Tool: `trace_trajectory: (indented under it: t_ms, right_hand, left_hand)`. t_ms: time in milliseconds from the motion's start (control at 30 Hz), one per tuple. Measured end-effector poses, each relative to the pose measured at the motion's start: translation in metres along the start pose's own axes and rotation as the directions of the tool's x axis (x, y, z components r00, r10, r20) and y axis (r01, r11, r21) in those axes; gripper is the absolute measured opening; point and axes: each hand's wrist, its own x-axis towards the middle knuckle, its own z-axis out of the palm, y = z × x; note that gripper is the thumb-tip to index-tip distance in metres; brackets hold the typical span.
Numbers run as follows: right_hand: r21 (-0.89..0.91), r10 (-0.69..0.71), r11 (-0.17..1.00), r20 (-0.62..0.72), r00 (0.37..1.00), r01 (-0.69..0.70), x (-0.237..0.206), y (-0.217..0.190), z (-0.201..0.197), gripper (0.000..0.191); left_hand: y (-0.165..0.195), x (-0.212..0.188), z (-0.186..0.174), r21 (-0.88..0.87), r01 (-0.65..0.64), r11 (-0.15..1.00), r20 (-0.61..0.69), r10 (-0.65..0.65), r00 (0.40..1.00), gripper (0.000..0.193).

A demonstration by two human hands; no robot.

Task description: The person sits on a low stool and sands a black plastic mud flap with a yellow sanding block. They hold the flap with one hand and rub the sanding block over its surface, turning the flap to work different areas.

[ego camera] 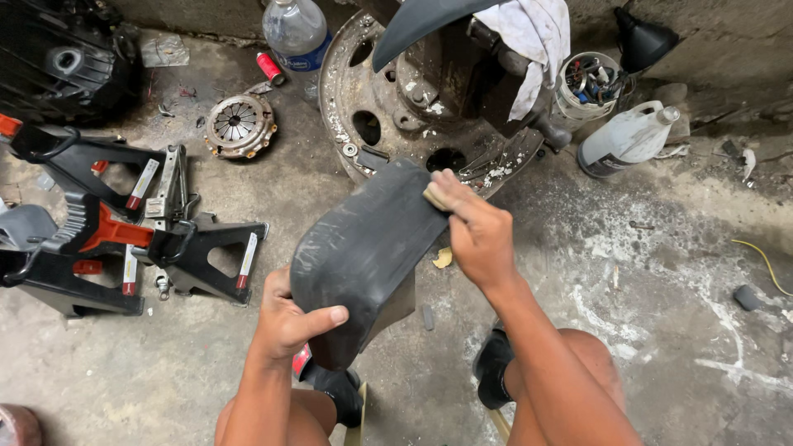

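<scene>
While the curved black panel [363, 248] hangs in the air above the concrete floor [578, 272], its long axis runs from lower left near my knees up to the right, toward the rusty wheel hub [396, 107]. My left hand [285, 322] has the lower end: grip closed on the panel's edge, thumb lying across the outer face, fingers hidden behind it. My right hand [477, 234] is at the upper right end, closed on a small tan pad [435, 196] pressed flat against the panel's top corner; can't tell what the pad is made of. So the panel lies between both hands, left nearer the bottom, right nearer the top and farther from my body. A tan scrap [443, 258] lies on the floor just below the right hand. Farther left, black and red jack stands [124, 239] and a clutch disc [239, 125]. Beyond the hub, a clear plastic bottle [296, 33], a white rag [533, 41], a white jug [628, 136] on its side and a black funnel [644, 40].
</scene>
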Motion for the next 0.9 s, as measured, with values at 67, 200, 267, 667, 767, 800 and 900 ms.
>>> trace_trajectory:
  t_ms: [67,200,267,667,767,800,900]
  right_hand:
    - [-0.101,-0.042,0.994,-0.019,0.999,0.04,-0.004,-0.009,0.003,0.054]
    - [0.1,-0.32,0.947,0.163,0.933,0.307,-0.037,-0.044,0.017,0.053]
    - [0.159,-0.333,0.939,0.209,0.919,0.304,-0.034,-0.033,0.016,0.055]
    - [0.143,-0.294,0.954,0.262,0.919,0.265,-0.041,-0.02,0.014,0.049]
    - [-0.006,-0.205,0.977,0.246,0.947,0.213,-0.019,0.016,0.003,0.05]
    - [-0.091,-0.145,0.981,0.227,0.963,0.169,-0.014,0.024,0.001,0.052]
    - [-0.187,-0.095,0.974,0.18,0.979,0.129,-0.019,0.029,0.005,0.068]
  left_hand:
    - [-0.003,0.004,0.001,0.103,-0.064,0.993,0.041,0.06,0.997,0.039]
    - [-0.01,0.012,0.004,0.162,-0.123,0.979,0.053,0.116,0.992,0.034]
    - [-0.008,0.011,0.004,0.139,-0.076,0.987,0.042,0.071,0.997,0.038]
    - [0.005,0.017,0.03,0.406,-0.164,0.899,0.259,0.059,0.964,0.035]
    - [0.007,0.015,0.028,0.4,-0.181,0.899,0.315,0.051,0.948,0.029]
    - [0.008,0.014,0.028,0.383,-0.186,0.905,0.333,0.052,0.941,0.026]
    - [0.012,0.013,0.029,0.374,-0.074,0.925,0.285,-0.038,0.958,0.031]
